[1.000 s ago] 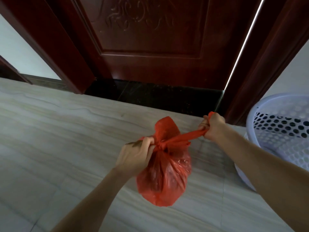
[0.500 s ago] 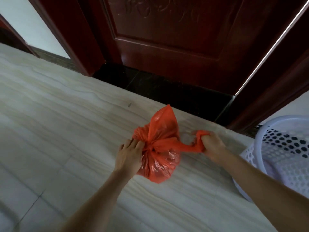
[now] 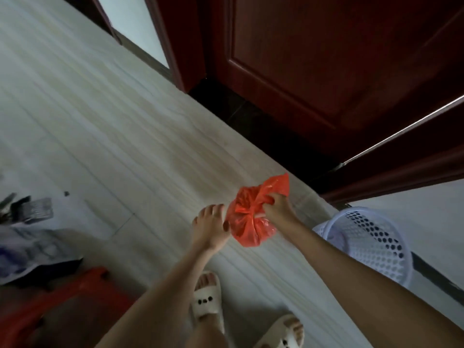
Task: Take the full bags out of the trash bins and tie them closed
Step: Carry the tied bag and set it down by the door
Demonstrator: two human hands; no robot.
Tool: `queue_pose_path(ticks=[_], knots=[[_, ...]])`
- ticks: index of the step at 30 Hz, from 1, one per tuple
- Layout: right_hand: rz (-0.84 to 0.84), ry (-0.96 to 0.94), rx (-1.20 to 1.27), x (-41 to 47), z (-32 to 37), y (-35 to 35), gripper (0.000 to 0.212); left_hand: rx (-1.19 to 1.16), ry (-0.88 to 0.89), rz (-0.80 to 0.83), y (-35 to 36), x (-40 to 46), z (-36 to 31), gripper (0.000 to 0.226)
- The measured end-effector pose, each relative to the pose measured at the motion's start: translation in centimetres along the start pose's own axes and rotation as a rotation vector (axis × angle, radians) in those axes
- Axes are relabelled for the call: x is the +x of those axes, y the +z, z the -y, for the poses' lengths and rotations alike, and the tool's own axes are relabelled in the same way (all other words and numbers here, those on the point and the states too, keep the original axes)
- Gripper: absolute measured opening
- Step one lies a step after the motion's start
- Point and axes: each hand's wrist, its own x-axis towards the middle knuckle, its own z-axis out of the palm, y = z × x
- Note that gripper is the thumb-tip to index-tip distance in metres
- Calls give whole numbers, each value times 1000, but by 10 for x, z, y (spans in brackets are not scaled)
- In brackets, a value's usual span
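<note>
red bag knotted | right hand grips it | left hand spread | basket

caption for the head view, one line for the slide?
Right hand grips the red trash bag's gathered top; left hand open beside it, white perforated bin nearby.

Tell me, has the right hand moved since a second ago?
Yes. The right hand came in toward the bag's knot, away from the door frame, and grips there.
</note>
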Motion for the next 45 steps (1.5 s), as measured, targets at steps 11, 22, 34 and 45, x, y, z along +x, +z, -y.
queue_pose_path(ticks=[11,22,34,45], knots=[[56,-94,-368,-187,246,-26,31,-179,-90,-148,-282,-143,8,53],[198,-533,-475,-202,438,58,5,-278,-302,-339,-417,-139,80,59],[355,-807,-480,-75,667,206,16,-302,-564,-502,-584,16,212,57],[522,-900,-640,-5,866,412,18,-408,-767,-640,-723,110,380,57]])
